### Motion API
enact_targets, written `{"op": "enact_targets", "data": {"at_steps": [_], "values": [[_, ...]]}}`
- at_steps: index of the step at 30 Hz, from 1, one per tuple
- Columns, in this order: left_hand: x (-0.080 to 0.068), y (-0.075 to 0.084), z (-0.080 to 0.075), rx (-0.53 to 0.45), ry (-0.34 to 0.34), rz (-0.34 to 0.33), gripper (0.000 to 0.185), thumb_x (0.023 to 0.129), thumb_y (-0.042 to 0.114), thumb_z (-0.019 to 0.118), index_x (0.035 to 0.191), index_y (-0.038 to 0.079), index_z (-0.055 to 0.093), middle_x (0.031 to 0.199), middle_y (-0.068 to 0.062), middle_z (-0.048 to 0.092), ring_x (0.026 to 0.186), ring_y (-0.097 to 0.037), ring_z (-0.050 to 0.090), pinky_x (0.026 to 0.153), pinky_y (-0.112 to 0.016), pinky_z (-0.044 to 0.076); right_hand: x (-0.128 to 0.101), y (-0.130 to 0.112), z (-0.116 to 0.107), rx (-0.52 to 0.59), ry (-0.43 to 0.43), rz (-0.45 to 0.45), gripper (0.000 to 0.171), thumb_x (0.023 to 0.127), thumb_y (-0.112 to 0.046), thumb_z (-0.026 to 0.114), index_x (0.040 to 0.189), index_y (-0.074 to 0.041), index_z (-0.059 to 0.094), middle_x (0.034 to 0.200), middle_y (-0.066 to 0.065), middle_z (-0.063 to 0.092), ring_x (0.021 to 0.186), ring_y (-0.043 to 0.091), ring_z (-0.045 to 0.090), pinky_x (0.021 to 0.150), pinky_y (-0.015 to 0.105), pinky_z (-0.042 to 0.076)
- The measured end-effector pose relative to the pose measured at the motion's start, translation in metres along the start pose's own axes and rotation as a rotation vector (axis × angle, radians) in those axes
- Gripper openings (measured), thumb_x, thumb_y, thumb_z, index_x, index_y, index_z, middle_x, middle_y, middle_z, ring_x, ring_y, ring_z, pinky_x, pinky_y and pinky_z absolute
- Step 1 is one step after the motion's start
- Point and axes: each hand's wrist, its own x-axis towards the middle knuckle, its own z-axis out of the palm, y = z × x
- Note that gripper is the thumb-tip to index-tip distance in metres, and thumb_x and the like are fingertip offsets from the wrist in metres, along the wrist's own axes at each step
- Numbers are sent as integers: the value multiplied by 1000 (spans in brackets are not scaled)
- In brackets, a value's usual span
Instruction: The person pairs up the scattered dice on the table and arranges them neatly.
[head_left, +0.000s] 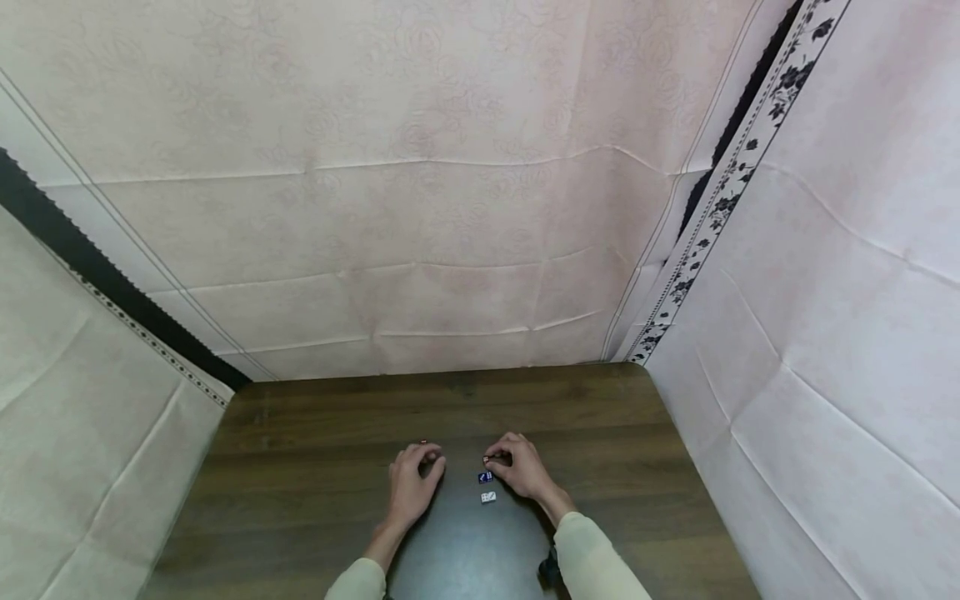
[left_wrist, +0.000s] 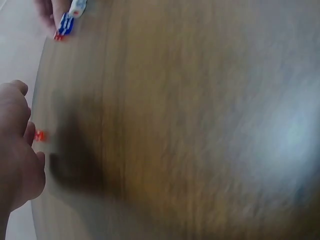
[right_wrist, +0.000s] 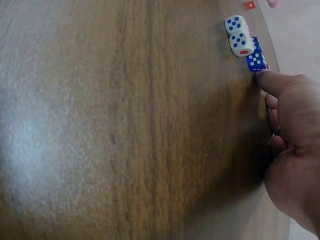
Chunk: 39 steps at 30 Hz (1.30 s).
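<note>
Your dice sit in a short row near the middle of the dark wooden counter (head_left: 300,467), just ahead of your right hand (head_left: 525,473). In the right wrist view you can count 2 white dice (right_wrist: 239,36) with blue pips, side by side and touching, then 2 blue dice (right_wrist: 256,56) with white pips next to them. Your right thumb tip touches the nearer blue die, and something small and reddish shows just behind it, too hidden to name. That hand's other fingers are curled under, and the head view shows the fingertips gathered round a small reddish piece at the far end of the row, though you cannot tell for sure whether it is pinched. A small red die (right_wrist: 250,5) lies apart from the row, over towards your left hand (head_left: 411,487). The left wrist view is blurred, but it shows that red die just beside the left fingers (left_wrist: 20,130), which are loosely curled and rest on the counter, gripping nothing. Pale patterned cloth (head_left: 450,208) hangs behind the counter and down both sides.
</note>
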Motion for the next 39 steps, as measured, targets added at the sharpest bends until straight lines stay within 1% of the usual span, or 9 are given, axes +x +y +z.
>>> {"op": "enact_targets", "data": {"at_steps": [3,7,13,16,18,22,26,32,39], "values": [[6,-6,-6,4,23,-32,18,97,7,89,114,5,84,99,-6,78,94,-29,68,86,-36,35,0,0,0,5,-5,4,8,103,-18,85,111,-17,86,108,-5,73,104,15,65,93,33,54],[11,-15,-13,22,34,-89,20,97,10,90,116,8,84,103,-8,79,96,-30,67,87,-39,36,0,-1,-1,9,-5,6,8,103,-19,85,111,-18,86,107,-6,73,104,15,65,94,32,53],[16,-30,-17,82,18,-176,25,99,18,89,123,11,83,113,-10,80,106,-34,68,91,-46,38,-1,-1,-2,10,-6,6,8,104,-19,84,111,-17,86,108,-5,73,104,15,65,93,34,54],[18,-34,-19,110,10,-196,27,99,20,89,125,11,82,116,-12,80,110,-37,69,94,-52,40,-2,0,-2,9,-4,3,8,104,-18,84,112,-17,86,109,-5,73,104,15,65,93,34,54],[19,-36,-19,119,11,-200,28,99,20,89,125,11,82,117,-13,80,111,-39,70,97,-55,41,-3,0,-2,9,0,0,8,104,-18,84,112,-16,86,109,-3,74,104,16,65,93,34,54],[19,-40,-15,138,26,-185,29,97,22,90,122,9,83,117,-14,81,111,-41,71,100,-61,41,-4,0,-1,9,4,-1,9,104,-17,84,112,-15,86,108,-2,74,104,16,65,93,34,54],[20,-43,-11,163,15,-158,28,97,25,90,120,11,83,117,-13,80,111,-41,72,102,-65,40,-4,0,0,1,3,3,9,103,-18,84,112,-16,86,108,-2,74,105,16,66,93,34,55],[22,-43,-7,150,-8,-139,26,96,24,91,117,11,84,113,-12,81,109,-42,69,103,-67,38,-3,0,0,-3,2,7,8,103,-19,85,111,-18,86,108,-5,74,105,16,65,94,34,55],[24,-42,-6,162,-31,-159,25,98,27,90,115,9,84,116,-15,79,112,-44,67,106,-68,36,-2,-1,1,-3,13,-9,8,103,-19,85,110,-18,86,108,-4,74,104,16,66,93,34,55]]}}
